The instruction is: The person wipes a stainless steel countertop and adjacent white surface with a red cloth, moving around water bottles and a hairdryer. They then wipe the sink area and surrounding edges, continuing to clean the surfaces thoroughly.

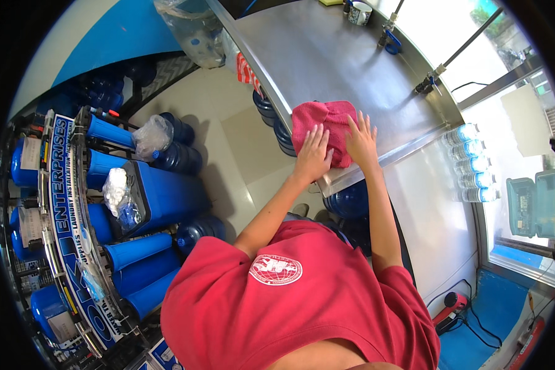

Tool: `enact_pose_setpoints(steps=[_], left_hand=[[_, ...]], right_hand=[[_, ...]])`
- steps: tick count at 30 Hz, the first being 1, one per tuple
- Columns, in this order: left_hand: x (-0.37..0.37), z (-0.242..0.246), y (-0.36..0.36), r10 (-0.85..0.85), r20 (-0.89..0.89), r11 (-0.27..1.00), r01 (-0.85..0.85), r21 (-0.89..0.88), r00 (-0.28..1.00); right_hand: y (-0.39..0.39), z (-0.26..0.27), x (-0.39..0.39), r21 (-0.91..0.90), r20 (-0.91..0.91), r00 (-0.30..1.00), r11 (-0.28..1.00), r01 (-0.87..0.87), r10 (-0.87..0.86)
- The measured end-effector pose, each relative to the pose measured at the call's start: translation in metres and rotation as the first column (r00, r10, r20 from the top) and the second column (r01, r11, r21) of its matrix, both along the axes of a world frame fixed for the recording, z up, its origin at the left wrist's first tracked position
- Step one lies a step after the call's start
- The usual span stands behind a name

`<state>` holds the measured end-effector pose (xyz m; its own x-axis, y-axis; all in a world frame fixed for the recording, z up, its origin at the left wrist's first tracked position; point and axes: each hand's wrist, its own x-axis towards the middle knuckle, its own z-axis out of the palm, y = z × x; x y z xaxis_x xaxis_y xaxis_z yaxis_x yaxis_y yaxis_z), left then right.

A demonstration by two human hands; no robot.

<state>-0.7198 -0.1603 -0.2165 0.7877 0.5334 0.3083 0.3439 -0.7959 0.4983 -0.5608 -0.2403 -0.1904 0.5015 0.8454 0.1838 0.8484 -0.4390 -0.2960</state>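
A folded red terry cloth [328, 127] lies at the near corner of a stainless steel counter [300, 55], partly over its raised rim. My left hand [313, 150] rests flat on the cloth's near left part, fingers pointing away from me. On the cloth's right edge is my right hand [363, 143], its fingers spread and some of them reaching past the cloth. Neither hand visibly grips the fabric. What lies beneath the cloth is hidden.
Faucets with blue handles [392, 42] and a patterned mug [360, 14] line the counter's far side. Several bottled waters [474, 164] stand on the white surface at right. Blue water jugs [178, 157] and filter housings [138, 249] occupy the left. A heat gun [453, 305] lies lower right.
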Motion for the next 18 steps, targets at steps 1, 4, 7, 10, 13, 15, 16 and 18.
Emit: enact_pose_setpoints(steps=[1, 4, 7, 10, 13, 15, 16, 18], left_hand=[[0.004, -0.008, 0.008, 0.024, -0.098, 1.000, -0.024, 0.002, 0.995], [0.012, -0.022, 0.023, -0.008, -0.179, 0.995, 0.025, 0.093, 0.984], [0.033, -0.030, 0.031, 0.020, -0.204, 0.991, 0.008, 0.135, 0.979], [0.064, -0.035, 0.048, 0.101, -0.188, 0.979, -0.065, 0.191, 0.977], [0.094, -0.041, 0.083, 0.208, -0.204, 0.955, -0.153, 0.256, 0.957], [0.109, -0.043, 0.127, 0.260, -0.208, 0.937, -0.194, 0.290, 0.943], [0.116, -0.043, 0.154, 0.280, -0.247, 0.935, -0.205, 0.290, 0.928], [0.132, -0.045, 0.214, 0.308, -0.265, 0.929, -0.228, 0.292, 0.914]], right_hand=[[-0.019, -0.007, -0.003, 0.012, -0.006, 1.000, 1.000, 0.010, -0.010], [-0.071, -0.029, -0.028, -0.043, -0.040, 0.996, 0.996, 0.083, -0.085], [-0.097, -0.040, -0.052, 0.024, -0.033, 0.996, 0.996, 0.081, -0.081], [-0.100, -0.042, -0.059, 0.100, -0.112, 0.976, 0.975, 0.197, -0.186], [-0.094, -0.042, -0.051, 0.096, -0.204, 0.892, 0.899, 0.428, -0.403], [-0.091, -0.043, -0.045, 0.184, -0.291, 0.814, 0.806, 0.563, -0.503], [-0.091, -0.044, -0.043, 0.199, -0.371, 0.786, 0.784, 0.588, -0.495], [-0.089, -0.044, -0.045, 0.191, -0.401, 0.769, 0.776, 0.601, -0.497]])
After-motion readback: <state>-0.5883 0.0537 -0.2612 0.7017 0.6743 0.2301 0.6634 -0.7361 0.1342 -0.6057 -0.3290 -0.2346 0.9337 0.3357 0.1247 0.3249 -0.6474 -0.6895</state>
